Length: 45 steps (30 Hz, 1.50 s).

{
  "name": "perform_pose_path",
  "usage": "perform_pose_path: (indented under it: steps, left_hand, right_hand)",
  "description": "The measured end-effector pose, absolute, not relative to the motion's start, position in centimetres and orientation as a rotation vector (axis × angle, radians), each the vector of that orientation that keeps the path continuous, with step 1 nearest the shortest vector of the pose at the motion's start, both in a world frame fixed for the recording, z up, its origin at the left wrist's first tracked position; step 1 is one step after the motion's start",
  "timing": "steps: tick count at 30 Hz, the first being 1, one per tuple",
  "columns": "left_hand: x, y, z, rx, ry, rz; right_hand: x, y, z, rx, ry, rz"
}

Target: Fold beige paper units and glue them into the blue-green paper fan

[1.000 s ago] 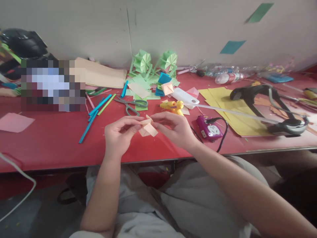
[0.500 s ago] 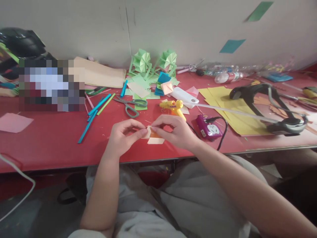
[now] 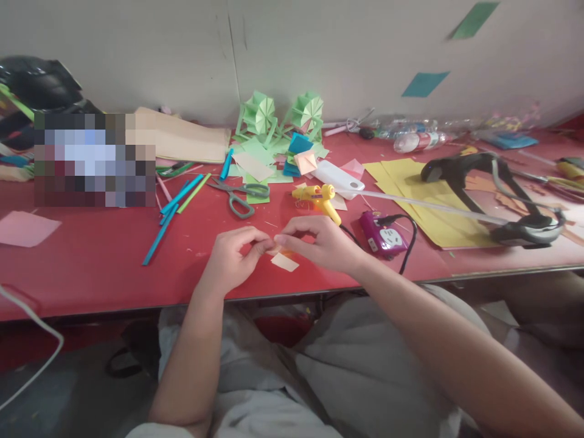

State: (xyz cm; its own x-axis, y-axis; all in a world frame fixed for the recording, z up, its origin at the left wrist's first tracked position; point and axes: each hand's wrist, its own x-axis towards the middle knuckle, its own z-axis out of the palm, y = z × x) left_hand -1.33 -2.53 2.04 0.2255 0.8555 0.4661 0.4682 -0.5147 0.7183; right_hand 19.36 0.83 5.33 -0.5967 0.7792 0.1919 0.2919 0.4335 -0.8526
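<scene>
My left hand and my right hand meet fingertip to fingertip above the front of the red table. Both are pinched on a small cream paper piece, which their fingers mostly cover. Just below the fingertips, a flat cream paper slip lies on the table. Behind my right hand rests a yellow glue gun. Scissors with grey-green handles lie open beyond my left hand.
Blue paper strips lie to the left. A purple power socket with a black cable sits right of my right hand. Yellow sheets and a black headset frame are farther right. Green folded paper models stand at the back.
My fingertips have drawn closer around the paper piece, which shows less now. My left hand has shifted slightly right. The loose slip now lies at a different angle.
</scene>
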Motion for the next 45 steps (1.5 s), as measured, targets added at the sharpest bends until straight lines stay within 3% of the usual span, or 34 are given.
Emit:
perform_pose_path:
  steps: [11, 21, 29, 37, 45]
  left_hand:
    - [-1.9, -2.8, 2.5, 1.976, 1.145, 0.916]
    - [-1.7, -2.6, 2.0, 1.844, 1.189, 1.192]
    - [-1.5, -2.7, 1.8, 1.636, 1.257, 1.371]
    - [-1.6, -2.7, 1.4, 1.641, 1.298, 1.384]
    - [-1.2, -2.8, 1.9, 1.682, 1.263, 1.232]
  right_hand:
    - [20.1, 1.1, 5.6, -0.817, -2.302, 1.004]
    - [19.8, 1.2, 5.3, -0.803, -2.172, 0.830]
    - [19.4, 0.9, 5.1, -0.776, -2.087, 0.879]
    - [19.1, 0.7, 5.1, -0.794, -2.033, 1.062]
    - [18.5, 0.8, 4.2, -0.904, -2.005, 1.028]
